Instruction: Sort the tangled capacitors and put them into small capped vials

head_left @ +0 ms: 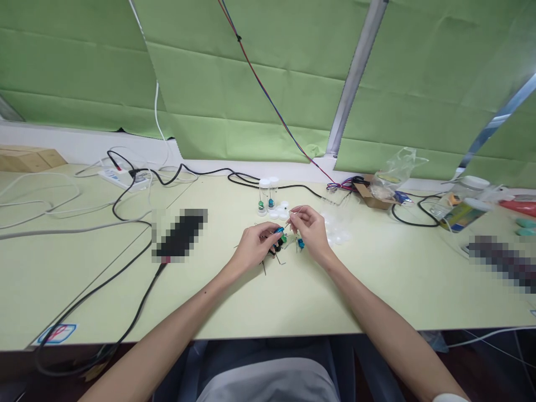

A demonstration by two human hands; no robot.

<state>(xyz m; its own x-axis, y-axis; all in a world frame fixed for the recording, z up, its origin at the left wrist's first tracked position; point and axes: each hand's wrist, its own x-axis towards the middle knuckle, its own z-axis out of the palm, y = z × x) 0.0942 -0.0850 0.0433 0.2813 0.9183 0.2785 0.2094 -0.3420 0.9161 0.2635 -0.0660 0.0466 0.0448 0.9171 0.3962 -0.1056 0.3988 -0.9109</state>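
My left hand (253,244) is closed, its thumb and fingertips pinching a small blue piece (279,229) with a thin stem. Close by on the right, my right hand (310,230) has its fingertips pinched at the end of that stem; the exact contact is too small to make out. Beneath the left fingers lies a pile of small parts (278,249), green, blue and black, with thin dark stems, partly hidden by the hand. Another blue piece (300,244) lies by the right wrist. Behind the hands, two clear tubes (262,204) with white caps stand upright, holding a green and a blue piece.
Round white caps (279,213) and clear discs (337,234) lie around the hands. A pixelated dark object (181,235) with a black cable is at left. Cables and a power strip (123,177) run along the back. A cardboard box (374,196) and jars (464,212) stand at right.
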